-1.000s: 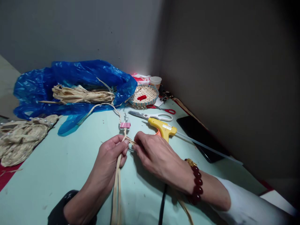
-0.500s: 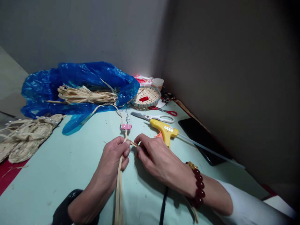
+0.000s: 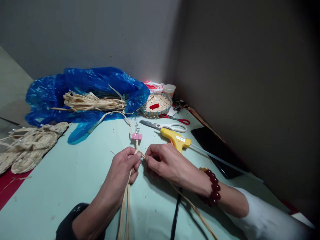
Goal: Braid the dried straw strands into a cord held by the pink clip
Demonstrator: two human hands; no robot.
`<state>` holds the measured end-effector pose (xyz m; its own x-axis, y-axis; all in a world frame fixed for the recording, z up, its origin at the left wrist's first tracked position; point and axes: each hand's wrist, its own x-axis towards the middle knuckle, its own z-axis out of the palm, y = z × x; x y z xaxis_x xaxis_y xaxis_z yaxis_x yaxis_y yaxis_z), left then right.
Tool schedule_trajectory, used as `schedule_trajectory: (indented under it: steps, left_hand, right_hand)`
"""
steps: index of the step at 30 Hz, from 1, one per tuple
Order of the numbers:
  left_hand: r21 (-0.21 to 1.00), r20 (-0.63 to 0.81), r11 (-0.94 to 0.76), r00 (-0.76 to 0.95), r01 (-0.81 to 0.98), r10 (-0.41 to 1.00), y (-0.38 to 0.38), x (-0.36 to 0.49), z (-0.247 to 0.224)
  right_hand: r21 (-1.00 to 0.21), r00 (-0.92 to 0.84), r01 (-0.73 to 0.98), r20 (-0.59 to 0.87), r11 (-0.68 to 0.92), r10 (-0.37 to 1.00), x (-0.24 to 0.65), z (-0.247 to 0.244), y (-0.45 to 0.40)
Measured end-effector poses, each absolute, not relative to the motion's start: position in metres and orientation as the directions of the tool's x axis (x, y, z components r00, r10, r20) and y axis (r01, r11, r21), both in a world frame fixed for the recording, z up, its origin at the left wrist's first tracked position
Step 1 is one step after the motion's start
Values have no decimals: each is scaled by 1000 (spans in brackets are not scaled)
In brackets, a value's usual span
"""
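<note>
My left hand [image 3: 127, 164] pinches a braid of pale raffia strands [image 3: 136, 145] between thumb and fingers. Loose raffia ends [image 3: 124, 213] hang below it toward the near edge. A pink binder clip [image 3: 136, 136] grips the braid just beyond my fingers, and the finished cord curves away past it. Close by on the right, my right hand [image 3: 162, 161] is closed on one raffia strand [image 3: 143, 155] that comes out sideways from the braid. The strand's tail [image 3: 195, 208] runs out under that hand toward the lower right.
A yellow glue gun [image 3: 176, 139] lies right of the clip, near white-handled scissors [image 3: 172, 126] and red scissors [image 3: 178, 119]. Behind are a woven basket [image 3: 163, 111], a paper cup [image 3: 169, 89] and a blue bag [image 3: 50, 88] with a raffia bundle [image 3: 93, 101]. A black tablet-like slab [image 3: 217, 151] lies right.
My right hand has turned slightly and pulls its strand a little lower, with the tail now showing to the lower right. My left hand keeps its pinch on the braid.
</note>
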<state>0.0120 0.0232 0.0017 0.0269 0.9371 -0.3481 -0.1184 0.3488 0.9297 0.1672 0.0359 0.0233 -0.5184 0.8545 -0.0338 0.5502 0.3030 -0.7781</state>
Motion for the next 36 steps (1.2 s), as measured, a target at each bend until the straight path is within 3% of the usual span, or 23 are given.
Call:
schedule_trajectory:
  steps: [3, 12, 17, 22, 25, 30, 36]
  left_hand:
    - [932, -343, 348, 66, -101, 937, 23, 10, 2]
    - [925, -356, 364, 80, -107, 931, 23, 11, 1]
    - [918, -375, 378, 47, -125, 926, 22, 13, 3]
    - [930, -356, 357, 21, -86, 934, 22, 14, 0]
    - [923, -376, 376, 21, -84, 926, 22, 13, 0]
    - [903, -413, 418, 64, -100, 908, 24, 9, 3]
    - [895, -415, 429, 130, -117, 901, 24, 6, 3]
  right_hand:
    - [-826, -540, 508, -85, 243, 838, 169, 25, 38]
    - [-649, -437, 653, 100, 391, 894, 159, 17, 30]
    - [-647, -439, 637, 142, 419, 887, 159, 15, 30]
    - [-700, -444, 619, 63, 356, 894, 161, 14, 37]
    - [-678, -427, 635, 91, 370, 900, 159, 12, 34]
    - [-422, -532, 693, 249, 585, 809, 153, 6, 17]
    - [-52, -690, 687, 262, 724, 674, 149, 1, 9]
